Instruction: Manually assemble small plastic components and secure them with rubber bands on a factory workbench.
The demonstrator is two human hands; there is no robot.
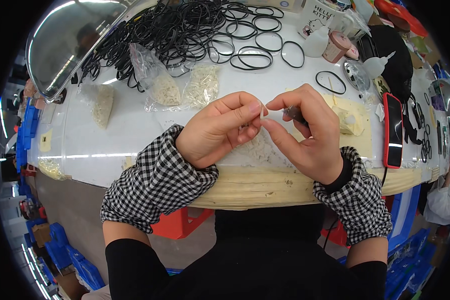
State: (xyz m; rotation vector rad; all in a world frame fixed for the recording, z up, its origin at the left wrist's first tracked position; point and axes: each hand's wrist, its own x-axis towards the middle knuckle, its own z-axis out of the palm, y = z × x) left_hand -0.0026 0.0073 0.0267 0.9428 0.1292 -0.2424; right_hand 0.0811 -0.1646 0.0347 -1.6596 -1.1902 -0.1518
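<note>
Over the table's near edge, my left hand (217, 127) pinches a small, thin whitish piece (262, 113) between thumb and forefinger. Close beside it is my right hand (312, 135), its thumb and forefinger at either end of the piece, perhaps touching it. Tucked in the curled fingers of that hand is a short dark tool (296, 115); its working end cannot be made out. Below the hands lies a loose scatter of small pale pieces (257, 150). Clear plastic bags of similar pieces, one upright (165, 90) and one flatter (201, 86), lie beyond my left hand.
Black rubber rings (251, 58) are heaped at the back. A domed clear cover (67, 47) stands at left, near another small bag (103, 106). To the right are a yellowish pad (357, 142), a red-cased phone (393, 131), a squeeze bottle (377, 65) and a pink jar (336, 46).
</note>
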